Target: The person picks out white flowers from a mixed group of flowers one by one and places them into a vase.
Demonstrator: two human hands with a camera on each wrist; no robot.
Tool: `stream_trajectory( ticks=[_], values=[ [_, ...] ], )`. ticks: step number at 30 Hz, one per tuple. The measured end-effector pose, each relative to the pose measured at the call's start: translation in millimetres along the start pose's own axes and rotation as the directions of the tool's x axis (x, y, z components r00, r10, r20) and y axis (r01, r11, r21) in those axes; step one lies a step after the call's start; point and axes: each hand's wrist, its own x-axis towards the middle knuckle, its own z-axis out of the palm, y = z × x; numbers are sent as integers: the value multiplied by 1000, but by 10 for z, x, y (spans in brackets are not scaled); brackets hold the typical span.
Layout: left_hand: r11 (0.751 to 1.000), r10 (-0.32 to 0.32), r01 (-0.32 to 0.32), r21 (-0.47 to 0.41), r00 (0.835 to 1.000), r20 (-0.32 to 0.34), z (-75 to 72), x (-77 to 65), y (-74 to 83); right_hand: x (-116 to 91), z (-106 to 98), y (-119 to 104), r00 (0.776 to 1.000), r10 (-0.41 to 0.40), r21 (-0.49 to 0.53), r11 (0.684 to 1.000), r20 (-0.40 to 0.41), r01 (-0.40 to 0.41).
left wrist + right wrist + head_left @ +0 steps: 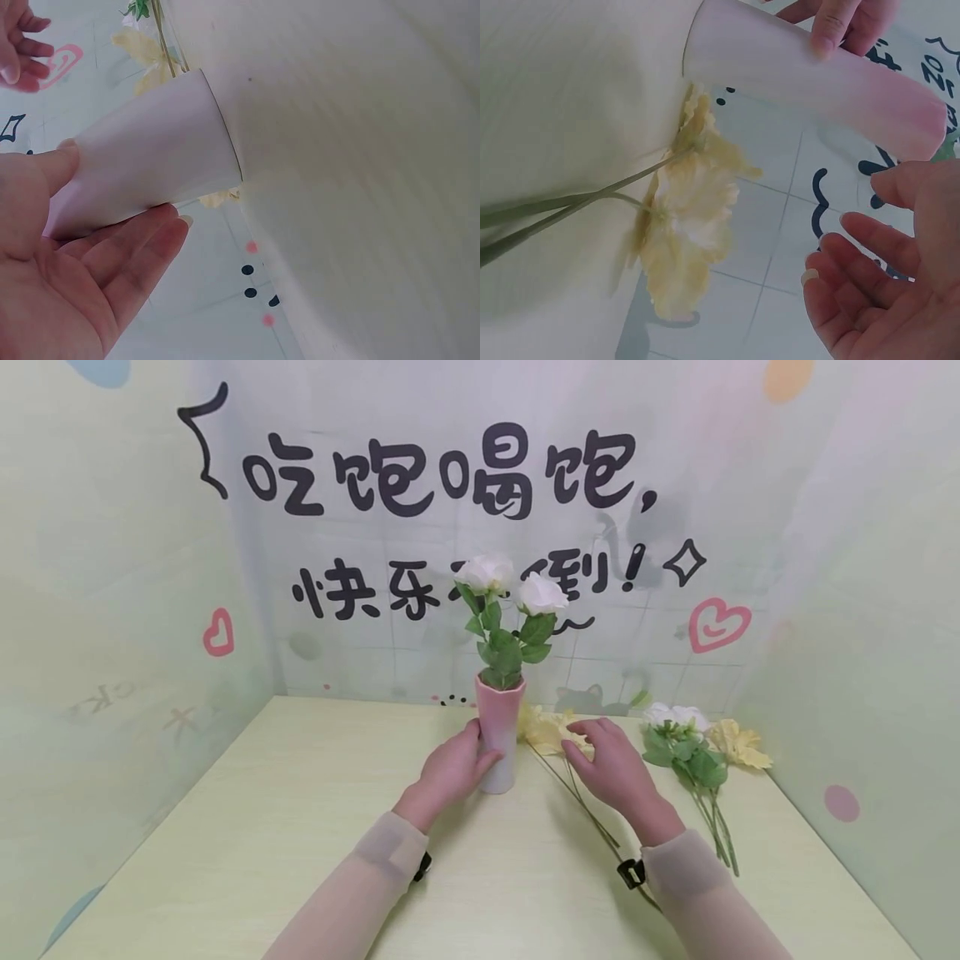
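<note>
Mid-frame, left hand (448, 774) grips upright vase (498, 727); nearer right hand (618, 770), empty, fingers loosely parted, has yellow flowers (546, 734) just left of its fingertips, stems (592, 817) slanting lower right.

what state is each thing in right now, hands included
pink-and-white vase: upright on the table, two white roses in it
two white roses: standing in the vase, blooms open
loose yellow flowers: lying beside the vase, blooms open
white flowers at right: lying down, leaves on
yellow flower at right: lying by the white ones
left hand: holding the vase
right hand: empty, fingers relaxed
</note>
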Motion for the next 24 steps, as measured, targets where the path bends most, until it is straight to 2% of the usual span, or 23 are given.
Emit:
stream_trajectory(
  ticks=[5,13,18,24],
  values=[
    [1000,3,-3,-3,1000,3,19,4,11,-77,33,138,1000,18,3,1000,-6,-18],
    [1000,-20,20,-12,1000,2,1,5,2,-53,101,234,1000,21,10,1000,10,-21],
    [1000,-14,14,-14,1000,0,-11,4,7,-39,46,370,998,55,15,998,17,-56],
    [1000,-10,10,-11,1000,3,4,6,-5,-30,-101,635,989,142,22,989,47,-143]
  ],
)
